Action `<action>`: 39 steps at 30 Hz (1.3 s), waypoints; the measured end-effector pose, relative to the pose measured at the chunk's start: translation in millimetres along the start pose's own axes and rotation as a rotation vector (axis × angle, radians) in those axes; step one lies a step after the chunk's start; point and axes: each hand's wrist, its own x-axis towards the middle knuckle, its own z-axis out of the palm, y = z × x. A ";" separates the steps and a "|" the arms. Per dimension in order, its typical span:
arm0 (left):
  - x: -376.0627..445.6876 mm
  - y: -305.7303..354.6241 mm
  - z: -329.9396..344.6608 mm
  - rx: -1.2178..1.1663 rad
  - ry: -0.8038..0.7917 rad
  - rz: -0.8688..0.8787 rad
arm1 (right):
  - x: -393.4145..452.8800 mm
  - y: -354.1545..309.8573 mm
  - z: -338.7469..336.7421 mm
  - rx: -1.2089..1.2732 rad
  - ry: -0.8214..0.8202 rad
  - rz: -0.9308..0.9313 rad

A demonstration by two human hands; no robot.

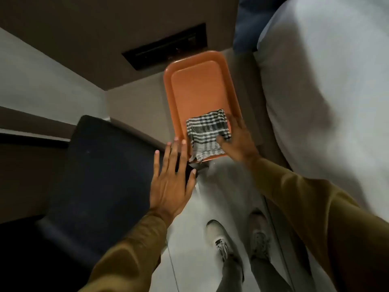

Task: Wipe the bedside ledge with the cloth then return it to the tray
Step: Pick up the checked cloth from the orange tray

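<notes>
An orange tray (195,89) lies on the beige bedside ledge (143,106) beside the bed. A folded black-and-white checked cloth (205,131) rests on the tray's near end, its frayed edge hanging over the near rim. My right hand (237,142) is at the cloth's right edge, blurred, with the thumb on top of the cloth and the fingers along its side. My left hand (170,182) hovers with fingers spread just left of the tray's near corner, holding nothing.
A dark padded seat (101,169) fills the left below the ledge. The white bed (328,91) runs along the right. A dark recessed panel (166,46) sits in the wall behind the tray. My shoes (219,239) stand on the pale floor.
</notes>
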 end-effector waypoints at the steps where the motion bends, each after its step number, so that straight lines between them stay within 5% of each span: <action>1: 2.9 0.8 3.7 0.005 0.013 0.015 | 12.1 1.2 7.4 0.013 0.043 0.010; 9: 8.2 0.8 32.7 0.012 0.049 0.062 | 49.9 4.6 41.4 -0.113 0.135 0.240; 14: 10.1 1.7 31.1 -0.016 0.036 0.014 | 51.6 0.2 36.0 0.090 0.100 0.282; 20: 4.0 -3.4 0.8 0.024 0.030 0.023 | 17.7 -22.7 10.4 0.380 -0.040 0.048; 25: -22.9 -18.0 -22.4 0.079 0.081 0.081 | -32.1 -27.5 6.1 0.599 -0.051 0.130; 31: -74.4 -66.8 -7.4 0.174 0.045 0.205 | -125.0 -12.3 39.5 0.789 0.077 0.294; 39: -161.0 -112.6 65.3 0.319 0.021 0.603 | -271.8 21.3 158.1 1.067 0.426 0.510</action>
